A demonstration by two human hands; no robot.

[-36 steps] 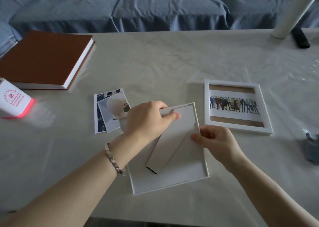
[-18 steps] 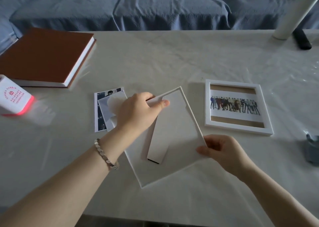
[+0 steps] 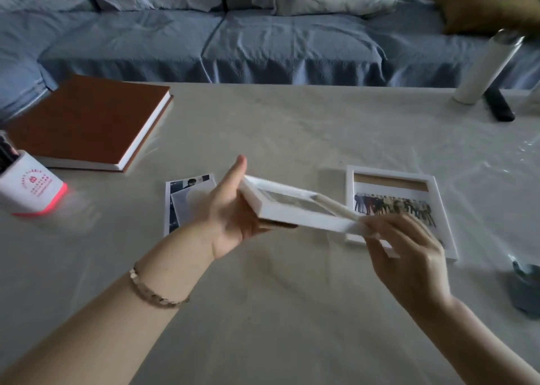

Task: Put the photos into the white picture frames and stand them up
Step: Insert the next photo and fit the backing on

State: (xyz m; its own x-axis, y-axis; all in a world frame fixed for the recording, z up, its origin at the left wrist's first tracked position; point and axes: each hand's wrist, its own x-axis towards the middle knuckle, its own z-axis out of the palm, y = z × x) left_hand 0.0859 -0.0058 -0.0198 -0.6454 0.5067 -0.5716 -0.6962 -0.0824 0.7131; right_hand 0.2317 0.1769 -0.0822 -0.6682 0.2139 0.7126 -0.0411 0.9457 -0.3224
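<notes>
Beyond the far edge, sofa (image 3: 263, 42): blue-grey cover, running the full width.
Table (image 3: 292, 127): pale cloth, carrying everything else.
Book (image 3: 87, 121): brown cover, lying flat at the far left corner.
Flat frame (image 3: 390, 171): white, face up on the table's right half, with a group photo as a band across it, left to right.
Held frame (image 3: 292, 212): up off the table over its middle, nearly level. Its long axis runs left to right and dips a touch to the right, with the open face turned upward.
Photos (image 3: 190, 197): two overlapping prints, flat, just left of the held frame.
Left hand (image 3: 230, 221): palm up, fingers under the held frame's left end, thumb straight against that end, clasping it.
Right hand (image 3: 409, 256): blurred, fingertips pinching the right corner.
</notes>
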